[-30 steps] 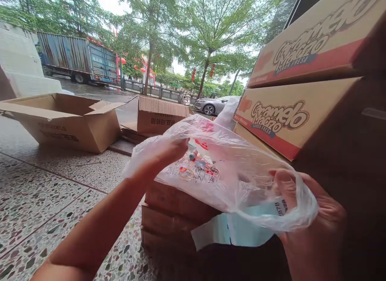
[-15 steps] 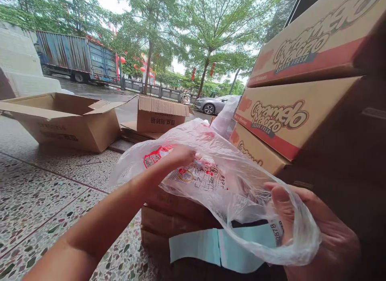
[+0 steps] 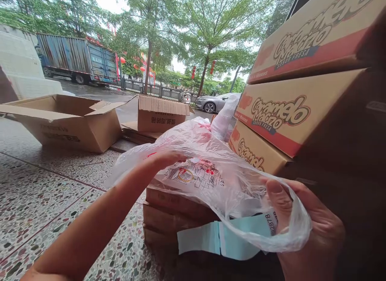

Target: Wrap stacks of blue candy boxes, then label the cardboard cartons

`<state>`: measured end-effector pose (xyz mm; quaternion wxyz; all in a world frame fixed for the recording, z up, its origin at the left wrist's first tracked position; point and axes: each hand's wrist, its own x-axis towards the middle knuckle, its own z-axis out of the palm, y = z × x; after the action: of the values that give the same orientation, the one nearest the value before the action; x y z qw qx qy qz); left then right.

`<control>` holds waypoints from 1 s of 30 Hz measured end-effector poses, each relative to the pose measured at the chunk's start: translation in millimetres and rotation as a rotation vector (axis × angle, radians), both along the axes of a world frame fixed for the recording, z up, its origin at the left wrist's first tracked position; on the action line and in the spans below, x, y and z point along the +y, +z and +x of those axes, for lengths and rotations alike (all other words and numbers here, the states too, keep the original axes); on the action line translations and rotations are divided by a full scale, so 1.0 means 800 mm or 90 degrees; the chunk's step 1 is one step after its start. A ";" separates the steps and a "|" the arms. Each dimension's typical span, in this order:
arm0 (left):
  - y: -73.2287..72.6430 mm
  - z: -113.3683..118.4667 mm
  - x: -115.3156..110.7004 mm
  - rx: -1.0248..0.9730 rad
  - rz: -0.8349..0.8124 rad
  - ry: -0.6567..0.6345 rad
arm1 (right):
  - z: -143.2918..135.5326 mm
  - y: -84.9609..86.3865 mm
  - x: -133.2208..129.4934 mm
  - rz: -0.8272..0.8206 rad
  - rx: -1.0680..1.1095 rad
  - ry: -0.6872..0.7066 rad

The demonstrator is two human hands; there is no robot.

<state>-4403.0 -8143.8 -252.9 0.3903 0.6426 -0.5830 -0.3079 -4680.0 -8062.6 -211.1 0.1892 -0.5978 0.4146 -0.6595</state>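
While both hands work a thin plastic bag (image 3: 229, 180) outdoors, cartons stand on every side.

Left hand (image 3: 167, 157) is inside the bag, fingers' closure not discernible through the film; right hand (image 3: 304, 228) is clamped on the bag's rim. Bag rests over a low stack of flat cartons (image 3: 171, 216) on a speckled terrazzo floor (image 3: 45, 192). Printed boxes (image 3: 289, 116) are piled at right, open boxes (image 3: 66, 120) at left. Wet road, truck (image 3: 75, 59) and trees lie beyond.

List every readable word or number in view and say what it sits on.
"Caramelo Macizo": stacked cartons, each printed side.
"SABOR FRESA": same cartons, under the brand.
"2878": pale blue slip.
"8872": truck container, faint.
Plastic bag print: too distorted.
Open box characters: upside down, unreadable.
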 end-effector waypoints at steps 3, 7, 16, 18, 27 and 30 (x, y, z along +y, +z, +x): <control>0.012 -0.010 0.022 0.047 0.047 0.000 | 0.003 -0.001 0.002 0.008 -0.023 0.005; 0.029 -0.019 0.040 0.071 0.044 0.032 | 0.007 0.001 0.007 0.028 -0.030 0.023; 0.027 -0.018 0.041 0.100 0.031 0.081 | 0.015 0.006 0.014 0.048 -0.048 0.001; 0.026 -0.017 0.042 0.101 0.047 0.088 | 0.011 0.002 0.013 0.042 -0.028 0.000; 0.024 -0.017 0.043 0.083 0.018 0.080 | 0.009 0.001 0.008 0.020 0.001 0.004; 0.022 -0.016 0.042 0.056 -0.006 0.078 | 0.006 -0.005 0.006 0.038 -0.005 0.018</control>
<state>-4415.5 -8109.9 -235.0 0.4368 0.6609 -0.5263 -0.3089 -4674.9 -8058.2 -214.7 0.2177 -0.5950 0.4251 -0.6464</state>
